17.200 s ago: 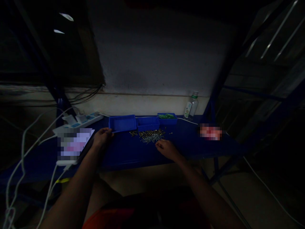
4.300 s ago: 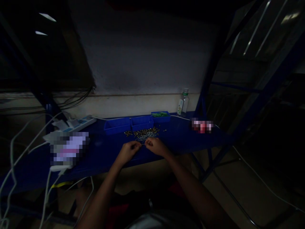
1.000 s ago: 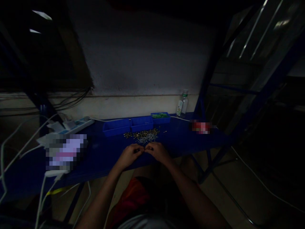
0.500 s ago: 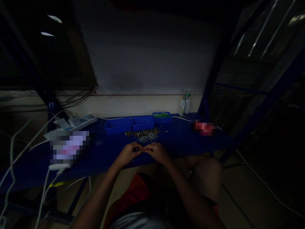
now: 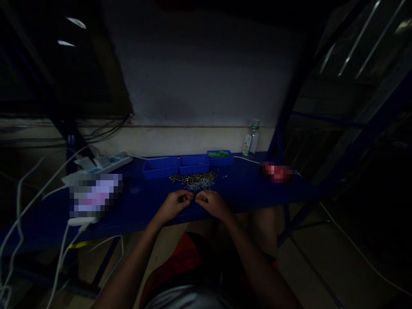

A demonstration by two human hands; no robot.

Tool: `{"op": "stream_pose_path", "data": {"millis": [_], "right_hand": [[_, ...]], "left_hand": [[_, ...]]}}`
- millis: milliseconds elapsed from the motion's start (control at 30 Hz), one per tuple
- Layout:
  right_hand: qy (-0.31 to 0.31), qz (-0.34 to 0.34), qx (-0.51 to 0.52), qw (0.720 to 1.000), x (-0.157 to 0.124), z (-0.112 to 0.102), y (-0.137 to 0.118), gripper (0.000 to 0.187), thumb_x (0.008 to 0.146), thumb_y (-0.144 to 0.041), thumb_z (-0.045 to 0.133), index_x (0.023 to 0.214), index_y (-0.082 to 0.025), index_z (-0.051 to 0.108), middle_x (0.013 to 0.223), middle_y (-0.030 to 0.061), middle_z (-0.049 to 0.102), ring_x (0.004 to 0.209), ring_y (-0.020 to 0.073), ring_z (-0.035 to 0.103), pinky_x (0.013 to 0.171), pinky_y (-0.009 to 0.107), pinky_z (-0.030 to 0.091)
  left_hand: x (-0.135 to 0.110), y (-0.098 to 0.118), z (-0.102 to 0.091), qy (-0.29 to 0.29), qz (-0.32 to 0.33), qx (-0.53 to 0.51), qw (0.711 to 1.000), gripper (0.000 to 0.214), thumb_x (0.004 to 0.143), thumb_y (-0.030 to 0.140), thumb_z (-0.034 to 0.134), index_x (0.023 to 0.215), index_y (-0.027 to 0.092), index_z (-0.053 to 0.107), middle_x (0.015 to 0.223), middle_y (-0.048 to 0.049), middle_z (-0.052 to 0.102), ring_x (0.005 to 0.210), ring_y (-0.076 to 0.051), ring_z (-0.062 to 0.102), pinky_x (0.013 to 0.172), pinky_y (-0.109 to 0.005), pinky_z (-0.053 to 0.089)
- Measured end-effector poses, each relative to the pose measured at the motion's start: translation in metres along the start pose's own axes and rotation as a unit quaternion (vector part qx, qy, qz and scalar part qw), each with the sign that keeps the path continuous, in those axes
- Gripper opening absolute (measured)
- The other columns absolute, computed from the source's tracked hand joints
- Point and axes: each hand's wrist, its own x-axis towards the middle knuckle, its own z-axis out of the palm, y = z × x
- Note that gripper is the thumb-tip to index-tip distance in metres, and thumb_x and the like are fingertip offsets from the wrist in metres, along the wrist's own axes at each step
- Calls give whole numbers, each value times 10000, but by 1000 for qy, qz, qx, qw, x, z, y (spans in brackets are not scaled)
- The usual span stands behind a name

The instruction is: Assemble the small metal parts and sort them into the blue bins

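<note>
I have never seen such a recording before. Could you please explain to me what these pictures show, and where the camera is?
There is no machine here: the grips are a person's bare hands, the left grip and the right grip. Every picture comes from one camera worn on the head, looking forward and down. On the blue table, just beyond the grips, lie silver pins, with brass-coloured pieces behind them. Farther back stand three blue trays: the left tray, the middle tray and the right tray, which holds green things. A bottle stands near the wall. The grips are close together, fingers curled; it is too dark to tell what they hold.
</note>
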Motion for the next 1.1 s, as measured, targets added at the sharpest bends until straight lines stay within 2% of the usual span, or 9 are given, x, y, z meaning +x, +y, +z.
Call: {"op": "stream_pose_path", "data": {"millis": [267,400,633,1100], "right_hand": [[5,-7,-36,999,1,1,-2,112,838,-290,519,857,-218,603,842,-2,626,791,113,558,705,208,388],[14,-7,-48,999,-1,0,-4,109,846,-264,501,867,-213,595,852,0,622,799,111,560,718,207,382],[39,19,-74,996,-4,4,-4,77,828,-250,520,842,-220,590,833,7,618,790,129,560,713,223,388],[36,13,-51,998,-3,3,-4,98,816,-285,545,869,-220,595,812,-2,628,760,121,566,704,213,397]], "left_hand": [[0,5,-1,-15,20,-3,1000,285,788,337,504,939,147,653,800,-23,658,713,-142,566,667,-218,428],[0,5,0,-6,2,3,1000,317,780,350,519,986,142,640,801,-29,661,706,-146,574,662,-224,435],[1,6,1,-15,17,13,1000,265,779,324,503,909,156,662,825,-33,670,716,-154,580,668,-236,436],[2,6,0,-19,15,33,999,241,780,308,500,871,148,657,808,-32,659,681,-146,556,633,-230,416]]}}
